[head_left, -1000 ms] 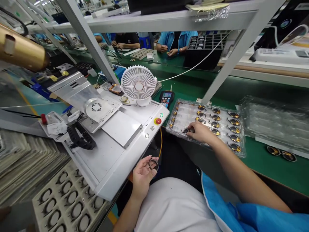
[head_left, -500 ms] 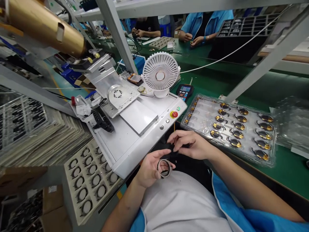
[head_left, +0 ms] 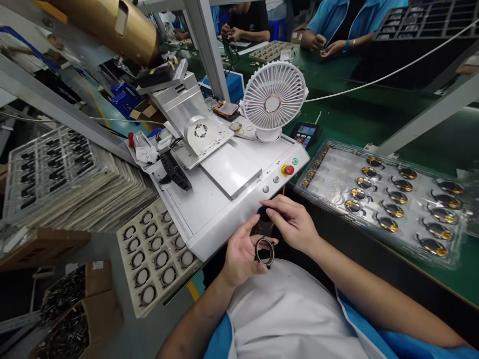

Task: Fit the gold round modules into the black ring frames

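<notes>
My left hand (head_left: 241,252) holds a round metal watch case (head_left: 257,254), an open ring with a dark inner edge, between thumb and fingers. Its index finger points up toward the other hand. My right hand (head_left: 294,219) is closed in a pinch on a thin dark round piece (head_left: 264,214), just above the ring. The left index fingertip is close to this piece; whether they touch I cannot tell. Both hands are in front of my body, at the front edge of a white machine (head_left: 220,224).
A white fan (head_left: 273,97) and a red stop button (head_left: 289,170) are on the machine. At right lies a clear tray (head_left: 337,164) of dark round parts with tails. Lower left is a beige tray (head_left: 130,294) of ring cases. Co-workers sit across the green bench (head_left: 337,109).
The view has shifted left and slightly down. My right fingers, loosely curled before, are now pinched on the dark round piece. The ring stays in my left hand.
</notes>
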`<state>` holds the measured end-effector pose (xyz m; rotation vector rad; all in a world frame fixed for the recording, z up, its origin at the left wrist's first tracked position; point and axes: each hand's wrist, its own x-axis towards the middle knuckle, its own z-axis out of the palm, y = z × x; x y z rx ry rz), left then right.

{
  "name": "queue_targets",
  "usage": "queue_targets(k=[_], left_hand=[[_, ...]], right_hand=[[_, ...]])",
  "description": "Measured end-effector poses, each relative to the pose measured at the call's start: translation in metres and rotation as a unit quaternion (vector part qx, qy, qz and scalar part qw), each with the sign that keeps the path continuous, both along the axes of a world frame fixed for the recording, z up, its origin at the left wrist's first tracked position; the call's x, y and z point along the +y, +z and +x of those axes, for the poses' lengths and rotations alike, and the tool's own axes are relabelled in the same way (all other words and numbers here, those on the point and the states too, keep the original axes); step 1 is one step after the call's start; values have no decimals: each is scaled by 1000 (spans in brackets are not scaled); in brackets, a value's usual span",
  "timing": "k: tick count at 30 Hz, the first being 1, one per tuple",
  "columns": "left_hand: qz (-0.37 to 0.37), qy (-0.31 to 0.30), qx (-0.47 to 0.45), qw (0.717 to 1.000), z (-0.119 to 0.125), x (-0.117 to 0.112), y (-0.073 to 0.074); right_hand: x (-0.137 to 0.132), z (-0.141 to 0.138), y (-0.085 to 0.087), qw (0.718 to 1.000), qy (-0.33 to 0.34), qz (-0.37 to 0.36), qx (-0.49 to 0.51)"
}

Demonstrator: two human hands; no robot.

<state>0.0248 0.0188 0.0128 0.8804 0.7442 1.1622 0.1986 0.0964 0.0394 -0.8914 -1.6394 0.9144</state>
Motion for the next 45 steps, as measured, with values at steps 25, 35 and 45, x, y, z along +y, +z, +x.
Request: queue_targets(k=[25, 35, 45], left_hand=[[-20, 71, 15, 997, -24, 14, 10], [160, 122, 275, 940, -16, -14, -1], [270, 24, 378, 885, -6, -2, -8]], right_hand=[[100, -17, 29, 964, -9, -266, 23], [45, -9, -1, 966, 0, -256, 12], [0, -10, -3, 912, 100, -358, 172]])
